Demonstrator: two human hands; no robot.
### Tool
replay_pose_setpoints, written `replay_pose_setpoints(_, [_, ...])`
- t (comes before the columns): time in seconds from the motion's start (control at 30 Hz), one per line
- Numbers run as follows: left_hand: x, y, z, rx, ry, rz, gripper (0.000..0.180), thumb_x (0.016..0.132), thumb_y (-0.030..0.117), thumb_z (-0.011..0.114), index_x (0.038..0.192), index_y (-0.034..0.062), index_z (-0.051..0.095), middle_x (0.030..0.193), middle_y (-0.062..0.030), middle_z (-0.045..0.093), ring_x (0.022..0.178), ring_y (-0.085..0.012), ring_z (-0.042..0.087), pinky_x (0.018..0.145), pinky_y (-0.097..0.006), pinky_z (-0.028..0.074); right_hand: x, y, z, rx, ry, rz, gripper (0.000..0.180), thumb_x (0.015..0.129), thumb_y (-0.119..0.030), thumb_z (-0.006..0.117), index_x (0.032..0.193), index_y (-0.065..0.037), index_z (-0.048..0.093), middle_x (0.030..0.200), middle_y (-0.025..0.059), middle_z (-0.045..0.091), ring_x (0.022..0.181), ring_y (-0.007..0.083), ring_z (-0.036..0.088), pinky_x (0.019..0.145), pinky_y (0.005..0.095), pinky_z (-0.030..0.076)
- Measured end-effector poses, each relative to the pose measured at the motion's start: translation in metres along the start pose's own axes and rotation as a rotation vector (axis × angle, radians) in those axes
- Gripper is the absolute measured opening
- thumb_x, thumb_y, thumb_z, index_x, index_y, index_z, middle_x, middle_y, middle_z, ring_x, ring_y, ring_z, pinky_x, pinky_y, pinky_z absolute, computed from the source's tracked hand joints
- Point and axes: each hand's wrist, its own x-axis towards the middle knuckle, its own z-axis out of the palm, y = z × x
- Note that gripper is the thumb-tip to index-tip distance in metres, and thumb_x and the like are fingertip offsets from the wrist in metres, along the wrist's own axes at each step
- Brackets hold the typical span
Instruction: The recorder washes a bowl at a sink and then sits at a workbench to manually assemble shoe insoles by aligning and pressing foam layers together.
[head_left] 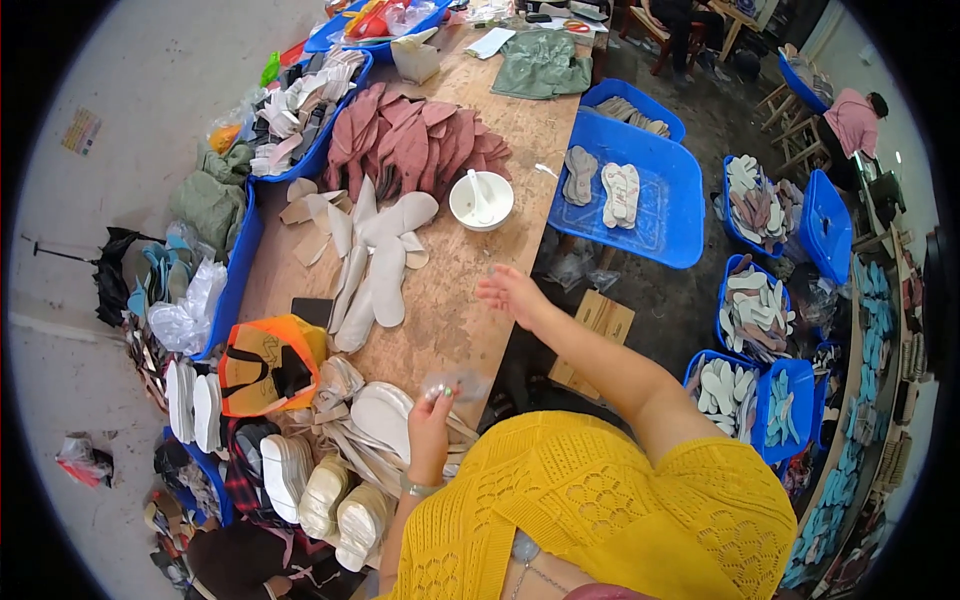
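Note:
My left hand (430,430) is closed near the table's front edge, pinching a crumpled piece of clear plastic (462,384). White and beige sole-shaped pieces (382,418) lie just beside it. Over the table's right edge, my right hand (512,296) is raised with its fingers loosely apart, and I see nothing held in it. Beyond that hand stands a white bowl (462,206) with a white spoon (480,192) in it. Left of the bowl, beige insole pieces (388,270) overlap one another on the wooden table (450,320).
Dark red cut pieces (410,145) are heaped farther back, near a green cloth (541,65). An orange bag (268,365) and stacked soles (287,478) line the left. At right, a blue tub (655,205) holds insoles, above a wooden stool (594,345). More filled tubs (757,310) stand beyond.

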Motion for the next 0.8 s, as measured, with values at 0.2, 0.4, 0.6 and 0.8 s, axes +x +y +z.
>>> replay_pose_setpoints(0.2, [-0.016, -0.004, -0.016, -0.011, 0.093, -0.179, 0.021, 0.089, 0.010, 0.052, 0.104, -0.0018, 0.061, 0.066, -0.0008, 0.054, 0.060, -0.0092, 0.048, 0.067, -0.023, 0.043, 0.124, -0.010, -0.036, 0.083, 0.373, -0.024, 0.073, 0.084, -0.023, 0.064, 0.138, -0.010, 0.016, 0.127, 0.0200, 0.043, 0.098, 0.0315, 0.058, 0.076, 0.0410, 0.049])
replay_pose_setpoints(0.4, [-0.018, -0.008, -0.026, -0.078, 0.130, -0.229, 0.031, 0.087, 0.003, 0.044, 0.115, -0.0028, 0.057, 0.056, 0.0000, 0.045, 0.053, -0.0118, 0.047, 0.076, -0.029, 0.047, 0.179, -0.016, -0.037, 0.197, 0.355, -0.120, 0.064, 0.086, -0.019, 0.060, 0.136, -0.011, 0.022, 0.122, 0.0210, 0.047, 0.098, 0.0384, 0.056, 0.078, 0.0487, 0.049])
replay_pose_setpoints(0.6, [-0.015, -0.012, -0.028, -0.091, 0.142, -0.290, 0.036, 0.086, 0.001, 0.044, 0.121, -0.0026, 0.054, 0.054, -0.0005, 0.045, 0.052, -0.0124, 0.048, 0.081, -0.031, 0.047, 0.202, -0.015, -0.046, 0.178, 0.338, -0.158, 0.042, 0.086, -0.006, 0.052, 0.125, 0.002, 0.037, 0.113, 0.0205, 0.052, 0.097, 0.0343, 0.058, 0.079, 0.0468, 0.052])
replay_pose_setpoints(0.8, [-0.006, -0.011, -0.028, -0.177, 0.011, -0.219, 0.041, 0.086, 0.003, 0.046, 0.127, -0.0030, 0.048, 0.062, -0.0046, 0.055, 0.055, -0.0120, 0.050, 0.081, -0.031, 0.047, 0.170, -0.016, -0.050, 0.201, 0.242, -0.181, 0.038, 0.084, -0.003, 0.048, 0.120, 0.006, 0.042, 0.109, 0.0214, 0.056, 0.089, 0.0339, 0.062, 0.072, 0.0449, 0.056])
